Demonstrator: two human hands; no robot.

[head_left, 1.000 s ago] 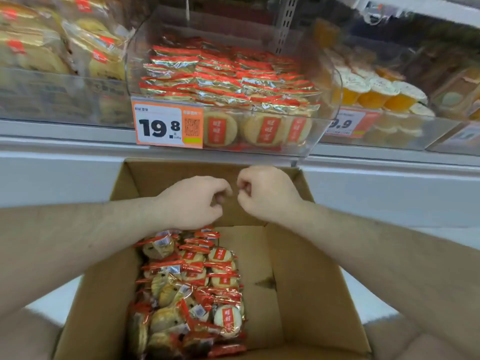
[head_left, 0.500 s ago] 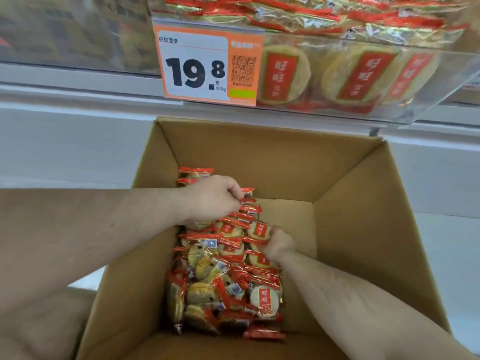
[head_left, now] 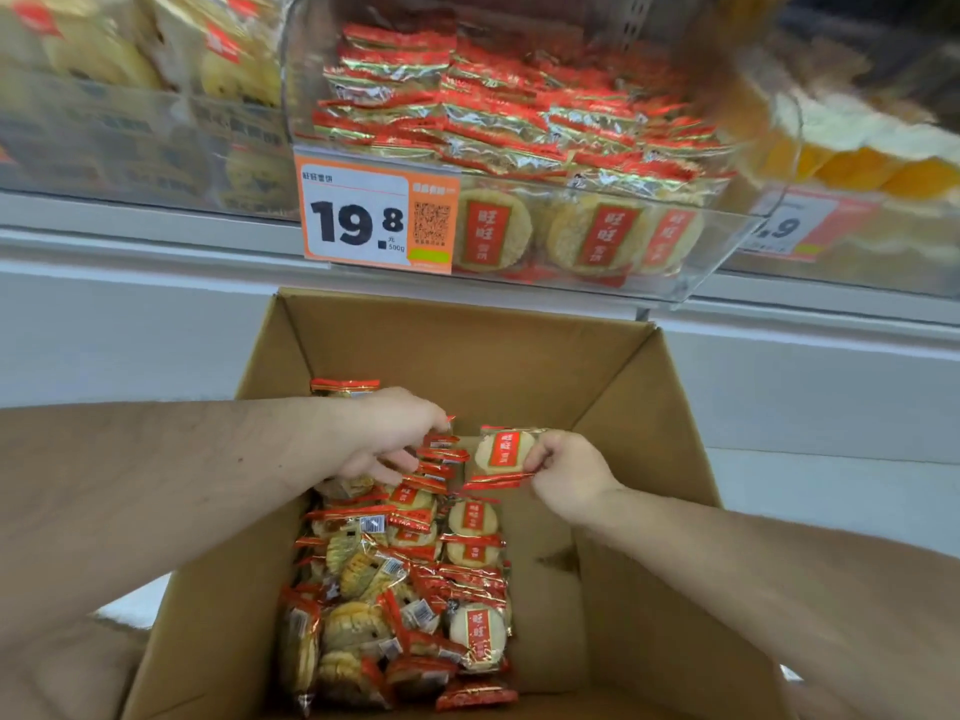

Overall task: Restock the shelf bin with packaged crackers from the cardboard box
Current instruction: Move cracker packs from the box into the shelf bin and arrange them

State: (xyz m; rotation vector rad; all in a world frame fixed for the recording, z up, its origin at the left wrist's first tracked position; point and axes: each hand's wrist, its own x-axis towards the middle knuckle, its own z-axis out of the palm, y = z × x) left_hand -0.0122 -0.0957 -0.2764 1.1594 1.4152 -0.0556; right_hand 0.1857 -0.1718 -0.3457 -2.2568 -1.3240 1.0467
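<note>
The right hand [head_left: 563, 472] pinches a red-and-clear wrapped round cracker packet [head_left: 503, 453], lifted above the open brown cardboard box [head_left: 639, 407]. The left hand [head_left: 387, 433] reaches into the heap of packaged crackers [head_left: 400, 589] along the box's left side, fingers curled around some packets. Beyond, the clear plastic shelf bin [head_left: 727, 252] holds more packets behind an orange price tag [head_left: 363, 218].

White shelf edge [head_left: 156, 236], pale floor [head_left: 831, 491] — clear neighbour bins w/ snacks [head_left: 130, 148], orange price tag [head_left: 789, 228].
</note>
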